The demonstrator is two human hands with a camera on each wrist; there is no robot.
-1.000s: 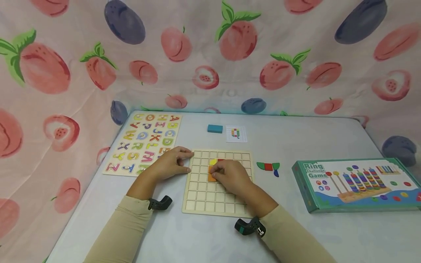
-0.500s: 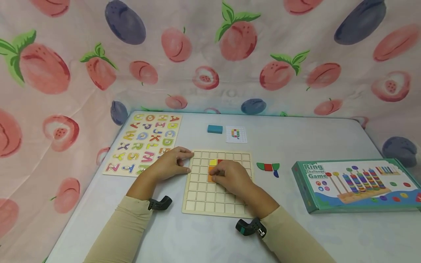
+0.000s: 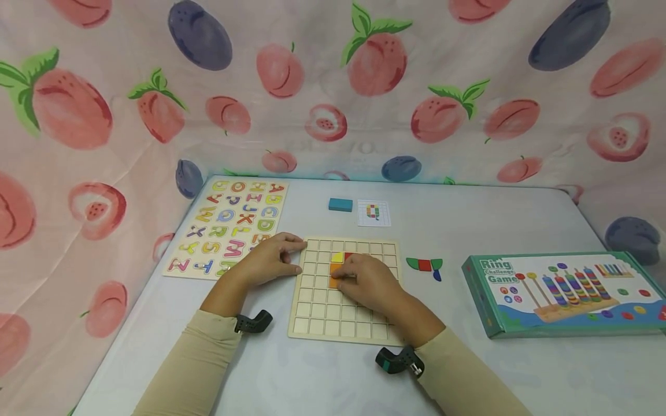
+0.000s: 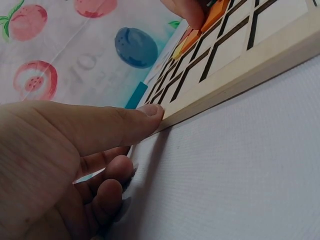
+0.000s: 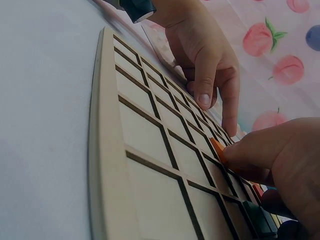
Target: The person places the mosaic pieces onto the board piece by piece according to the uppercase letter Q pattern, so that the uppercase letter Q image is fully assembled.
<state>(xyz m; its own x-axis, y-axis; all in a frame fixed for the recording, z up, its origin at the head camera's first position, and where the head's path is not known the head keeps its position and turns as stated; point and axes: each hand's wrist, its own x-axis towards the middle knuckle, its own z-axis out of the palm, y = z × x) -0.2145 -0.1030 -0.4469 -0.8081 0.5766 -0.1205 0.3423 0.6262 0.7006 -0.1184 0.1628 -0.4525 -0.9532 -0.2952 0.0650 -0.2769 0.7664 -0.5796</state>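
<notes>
A wooden grid board (image 3: 314, 312) lies flat in front of me. My right hand (image 3: 370, 282) is over its middle, thumb and index finger pinching an orange square tile (image 5: 218, 150) at a cell. Beyond the fingertips, a yellow tile (image 3: 337, 257) and a partly covered red tile (image 3: 348, 255) sit in the grid. A dark green tile (image 5: 257, 217) shows under the hand in the right wrist view; other cells there are hidden. At the board's left edge, my left hand (image 3: 267, 259) touches the rim with thumb (image 4: 145, 117) and index finger extended.
Right of the board lie two green pieces, a red square (image 3: 425, 264) and a blue piece (image 3: 437, 276). Behind are a pattern card (image 3: 385, 219) and a blue block (image 3: 340, 204). An alphabet board (image 3: 224, 231) lies left, a Ring Challenge Game box (image 3: 562, 294) right.
My right hand and wrist have shifted very slightly, the fingers staying at the orange tile. The left hand has stayed in place.
</notes>
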